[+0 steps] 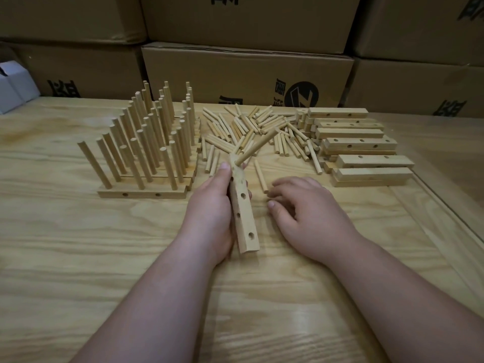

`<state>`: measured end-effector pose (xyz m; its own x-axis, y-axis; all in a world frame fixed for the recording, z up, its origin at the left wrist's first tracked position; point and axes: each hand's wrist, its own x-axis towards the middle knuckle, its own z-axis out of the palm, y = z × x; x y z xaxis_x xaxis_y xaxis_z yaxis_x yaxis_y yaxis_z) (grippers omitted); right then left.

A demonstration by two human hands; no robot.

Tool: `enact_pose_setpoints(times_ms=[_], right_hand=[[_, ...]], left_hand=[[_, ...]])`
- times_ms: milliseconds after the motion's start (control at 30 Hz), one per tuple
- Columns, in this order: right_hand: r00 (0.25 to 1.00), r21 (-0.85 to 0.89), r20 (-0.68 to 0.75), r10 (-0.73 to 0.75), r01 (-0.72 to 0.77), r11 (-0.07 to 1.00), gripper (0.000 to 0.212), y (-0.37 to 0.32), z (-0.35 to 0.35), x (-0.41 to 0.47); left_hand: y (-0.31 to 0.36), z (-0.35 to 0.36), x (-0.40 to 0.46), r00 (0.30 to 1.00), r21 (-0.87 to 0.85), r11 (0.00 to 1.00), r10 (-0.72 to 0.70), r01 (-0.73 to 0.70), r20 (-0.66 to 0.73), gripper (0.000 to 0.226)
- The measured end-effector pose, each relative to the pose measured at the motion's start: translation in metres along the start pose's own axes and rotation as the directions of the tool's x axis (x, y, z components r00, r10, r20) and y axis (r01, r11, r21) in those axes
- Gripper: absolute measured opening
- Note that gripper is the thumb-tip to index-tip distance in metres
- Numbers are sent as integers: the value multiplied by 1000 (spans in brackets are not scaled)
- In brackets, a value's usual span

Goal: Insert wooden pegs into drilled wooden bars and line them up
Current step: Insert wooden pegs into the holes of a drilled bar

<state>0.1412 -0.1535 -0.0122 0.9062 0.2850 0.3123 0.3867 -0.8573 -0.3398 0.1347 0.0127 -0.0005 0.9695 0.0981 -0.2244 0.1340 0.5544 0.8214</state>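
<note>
We see a dim, warm-toned picture, evenly lit from above with no hard beam. On the wooden table (78,244) a soft glare spreads just nearer to us than the left hand (209,205) and right hand (306,213), and pale sheen streaks the grain there. Shadows are faint and short under the standing pegs (146,137) and under both hands. The cardboard boxes (246,72) behind the table sit darker and slightly soft. We notice wide-angle bending: the table's far edge bows and the pegs lean outward. The right fingertips look slightly smeared, and fine detail is muddy overall.
</note>
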Motion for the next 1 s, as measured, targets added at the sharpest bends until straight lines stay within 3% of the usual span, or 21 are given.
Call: enact_pose_setpoints(times_ms=[133,267,400,533,600,700,800,1000], right_hand=[[992,-45,116,-55,60,997,44,2,0,2],[999,62,-45,15,-12,998,17,4,1,1],[998,63,-14,60,-59,996,32,5,1,1],[991,34,-56,123,-121,992,6,2,0,1],[977,23,-109,180,-179,984,4,2,-1,1],[952,-4,-138,272,-275,961,18,5,0,2],[949,-33,-134,284,-291,956,13,6,-1,2],[946,269,-186,265,-211,940,6,9,-2,0]], left_hand=[[2,4,-3,1000,-79,997,15,-14,13,32],[2,2,-2,1000,-75,997,17,-17,8,33],[1,1,0,1000,-58,998,13,-12,18,33],[0,0,1,1000,-40,999,19,-19,6,34],[-1,0,2,1000,-12,1000,16,-16,-7,34],[-1,-1,2,999,60,998,22,-20,-37,33],[-1,-2,3,999,96,995,30,-27,-29,32],[-1,-2,4,998,57,998,40,-37,-49,35]])
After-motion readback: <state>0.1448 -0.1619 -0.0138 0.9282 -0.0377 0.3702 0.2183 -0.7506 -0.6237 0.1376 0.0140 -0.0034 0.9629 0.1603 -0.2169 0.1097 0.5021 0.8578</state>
